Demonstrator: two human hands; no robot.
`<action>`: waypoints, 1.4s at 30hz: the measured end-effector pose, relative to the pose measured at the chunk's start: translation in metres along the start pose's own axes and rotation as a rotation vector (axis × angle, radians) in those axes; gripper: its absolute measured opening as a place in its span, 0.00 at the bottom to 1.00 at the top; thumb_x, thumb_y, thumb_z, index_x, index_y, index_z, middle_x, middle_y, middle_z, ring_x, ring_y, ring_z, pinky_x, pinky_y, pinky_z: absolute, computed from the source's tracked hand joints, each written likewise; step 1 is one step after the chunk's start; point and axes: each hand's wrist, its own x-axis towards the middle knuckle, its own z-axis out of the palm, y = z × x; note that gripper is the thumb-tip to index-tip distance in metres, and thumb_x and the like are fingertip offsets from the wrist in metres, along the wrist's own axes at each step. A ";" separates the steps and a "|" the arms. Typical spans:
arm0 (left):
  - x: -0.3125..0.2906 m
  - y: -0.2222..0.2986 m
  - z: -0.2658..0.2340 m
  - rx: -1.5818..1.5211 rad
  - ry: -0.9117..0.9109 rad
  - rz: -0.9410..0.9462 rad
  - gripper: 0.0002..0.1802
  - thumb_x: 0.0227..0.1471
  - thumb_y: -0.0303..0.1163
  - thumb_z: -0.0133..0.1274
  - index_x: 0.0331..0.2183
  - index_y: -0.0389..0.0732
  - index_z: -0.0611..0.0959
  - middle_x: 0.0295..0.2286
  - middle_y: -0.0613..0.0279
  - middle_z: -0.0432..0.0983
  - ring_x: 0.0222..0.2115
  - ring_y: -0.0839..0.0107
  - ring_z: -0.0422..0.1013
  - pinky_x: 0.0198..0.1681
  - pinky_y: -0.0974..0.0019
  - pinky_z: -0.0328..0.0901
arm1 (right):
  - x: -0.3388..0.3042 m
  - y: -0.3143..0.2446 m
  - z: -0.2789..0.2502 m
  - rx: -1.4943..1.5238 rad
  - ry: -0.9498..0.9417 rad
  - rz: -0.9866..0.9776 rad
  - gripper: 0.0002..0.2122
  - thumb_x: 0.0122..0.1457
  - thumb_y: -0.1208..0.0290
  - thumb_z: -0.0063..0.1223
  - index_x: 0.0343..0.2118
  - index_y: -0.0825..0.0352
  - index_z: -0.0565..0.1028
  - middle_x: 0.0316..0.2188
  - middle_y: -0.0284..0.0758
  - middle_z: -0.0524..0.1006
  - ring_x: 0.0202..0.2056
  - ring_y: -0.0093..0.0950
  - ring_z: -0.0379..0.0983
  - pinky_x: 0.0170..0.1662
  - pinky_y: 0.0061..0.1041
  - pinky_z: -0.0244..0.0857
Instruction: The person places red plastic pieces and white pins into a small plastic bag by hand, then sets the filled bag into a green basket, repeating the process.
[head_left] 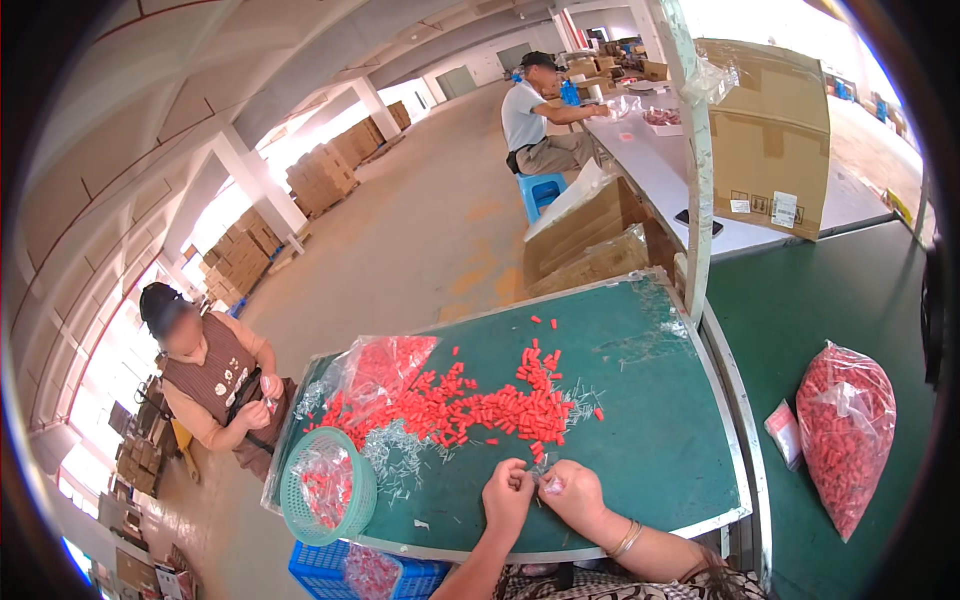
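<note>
Close together at the near edge of the green tabletop, both my hands are closed in pinches. Between the fingertips of my left hand (508,495) and my right hand (573,497) is a small clear plastic bag (541,466), mostly hidden by the fingers. Something pinkish shows at the right hand's fingers. Just beyond them lies a long heap of small red cylindrical pieces (490,408). Thin clear pins or strips (400,460) lie scattered along that heap. At its left end, a large clear bag (395,365) lies over more red pieces.
A green round basket (372,490) with bagged red pieces stands at the table's left corner, above a blue crate (320,570). On the right table sit a big bag of red pieces (848,430) and a cardboard box (765,135). A metal post (698,200) rises between. Two people work nearby.
</note>
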 end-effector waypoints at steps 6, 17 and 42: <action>0.005 -0.011 -0.027 -0.203 -0.127 -0.006 0.28 0.44 0.18 0.52 0.50 0.38 0.67 0.21 0.67 0.71 0.22 0.82 0.66 0.27 0.77 0.62 | 0.013 -0.013 -0.009 0.011 -0.378 -0.074 0.28 0.39 0.68 0.65 0.48 0.59 0.70 0.32 0.41 0.76 0.31 0.39 0.74 0.33 0.34 0.68; 0.002 -0.002 -0.039 -0.299 -0.240 -0.102 0.33 0.43 0.18 0.51 0.53 0.39 0.64 0.21 0.68 0.71 0.22 0.83 0.64 0.28 0.78 0.62 | 0.017 -0.006 -0.003 0.140 -0.480 -0.041 0.26 0.38 0.68 0.68 0.45 0.61 0.74 0.33 0.38 0.77 0.34 0.38 0.74 0.37 0.30 0.69; 0.004 -0.013 -0.031 -0.501 -0.394 -0.275 0.26 0.46 0.16 0.49 0.49 0.37 0.69 0.24 0.70 0.69 0.24 0.86 0.65 0.27 0.81 0.62 | 0.015 -0.002 -0.001 0.088 -0.499 -0.188 0.22 0.37 0.67 0.66 0.39 0.59 0.74 0.23 0.33 0.75 0.26 0.35 0.74 0.28 0.31 0.67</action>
